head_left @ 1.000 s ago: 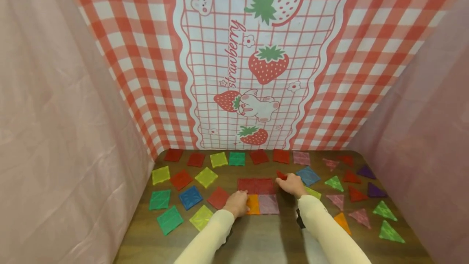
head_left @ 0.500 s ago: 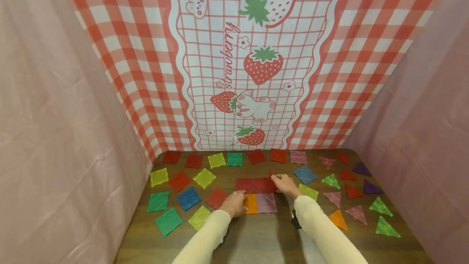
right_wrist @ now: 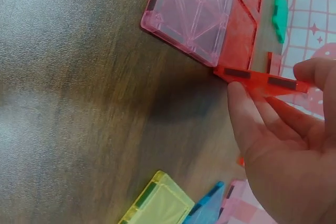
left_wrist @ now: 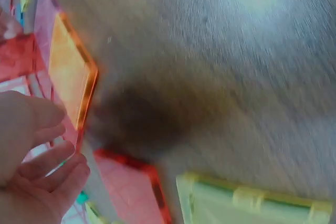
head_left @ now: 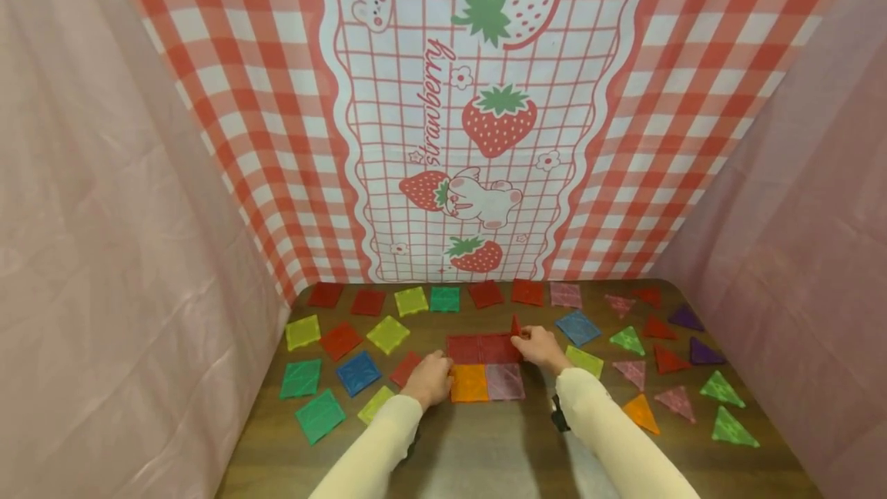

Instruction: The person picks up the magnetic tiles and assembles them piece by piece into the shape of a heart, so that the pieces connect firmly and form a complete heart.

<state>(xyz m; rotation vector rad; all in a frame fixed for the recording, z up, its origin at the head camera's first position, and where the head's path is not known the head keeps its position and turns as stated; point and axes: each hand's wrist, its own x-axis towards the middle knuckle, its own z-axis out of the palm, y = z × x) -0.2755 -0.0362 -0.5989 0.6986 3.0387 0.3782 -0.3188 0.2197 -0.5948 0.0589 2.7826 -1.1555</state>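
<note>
The right hand [head_left: 539,346] holds a small red tile [right_wrist: 261,81] on its edge. The thumb is on one side of it and the fingers [right_wrist: 315,70] are on the other side, so the pinch is tight and only as wide as the thin tile. The tile stands up, and its low edge touches the far right corner of a flat block of four tiles. Just left of the pinch lie the two red tiles [head_left: 483,349] of that block, side by side. Nearer to the person than the pinch lies the pink tile [head_left: 504,381], and the orange tile [head_left: 469,383] sits just left of it.

The left hand [head_left: 430,378] is at the left edge of the orange tile. Its fingers are bent a little and loose. They hold nothing, and the wrist view is too blurry to tell if they touch the tile. Another red tile [head_left: 405,367] peeks out just left of this hand, and a yellow tile [head_left: 375,403] lies close by, nearer the person.

Just right of the pinching hand sit a blue tile [head_left: 577,326] and a yellow-green tile [head_left: 584,361]. All of it lies on a brown wooden table [head_left: 485,453].
</note>
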